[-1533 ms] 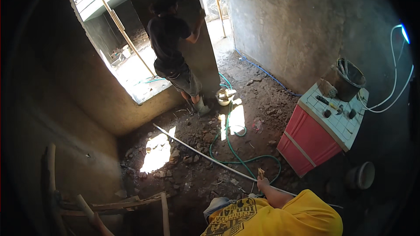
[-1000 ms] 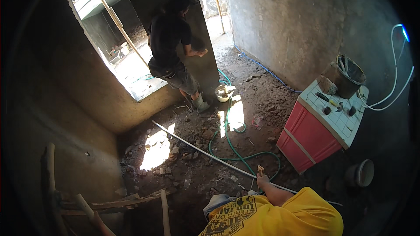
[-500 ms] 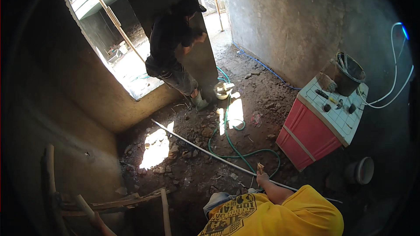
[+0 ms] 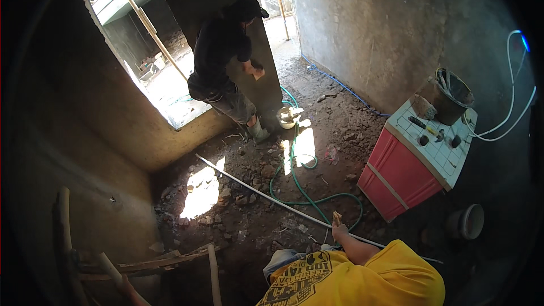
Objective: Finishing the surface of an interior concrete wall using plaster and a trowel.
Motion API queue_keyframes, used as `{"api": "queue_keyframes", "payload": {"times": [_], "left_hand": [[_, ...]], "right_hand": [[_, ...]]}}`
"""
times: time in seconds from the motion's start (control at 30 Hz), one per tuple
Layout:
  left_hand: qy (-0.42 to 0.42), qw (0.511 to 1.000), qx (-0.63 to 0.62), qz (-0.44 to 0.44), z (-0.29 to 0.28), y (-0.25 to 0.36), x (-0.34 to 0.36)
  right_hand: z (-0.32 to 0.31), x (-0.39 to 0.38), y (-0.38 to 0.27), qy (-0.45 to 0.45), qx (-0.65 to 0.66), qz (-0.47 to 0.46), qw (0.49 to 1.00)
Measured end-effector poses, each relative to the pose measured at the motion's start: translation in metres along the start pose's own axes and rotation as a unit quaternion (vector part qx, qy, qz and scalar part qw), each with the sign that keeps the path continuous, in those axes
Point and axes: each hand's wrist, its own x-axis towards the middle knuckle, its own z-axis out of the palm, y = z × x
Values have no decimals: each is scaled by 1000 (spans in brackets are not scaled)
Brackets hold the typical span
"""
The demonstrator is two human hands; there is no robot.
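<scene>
Right hand (image 4: 341, 231) stays low, fingers pinching a tan piece (image 4: 337, 217); left hand unseen; worker (image 4: 224, 62) has straightened at pillar (image 4: 270, 88)

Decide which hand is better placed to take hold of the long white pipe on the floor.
Right, probably. The right hand reaches out low beside the white pipe, near the green hose; the left hand is out of view.
</scene>
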Motion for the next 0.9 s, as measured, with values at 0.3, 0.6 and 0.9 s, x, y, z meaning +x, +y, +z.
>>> {"api": "queue_keyframes", "payload": {"times": [0.3, 0.6, 0.9], "left_hand": [[2, 999, -31, -20, 13, -31, 18], [-30, 997, -47, -56, 8, -17, 10], [-12, 997, -76, -8, 20, -34, 24]], "right_hand": [[-6, -11, -9, -17, -10, -11, 1000], [-4, -6, -5, -15, -2, -3, 1000], [-4, -7, -5, -16, -27, 5, 999]]}}
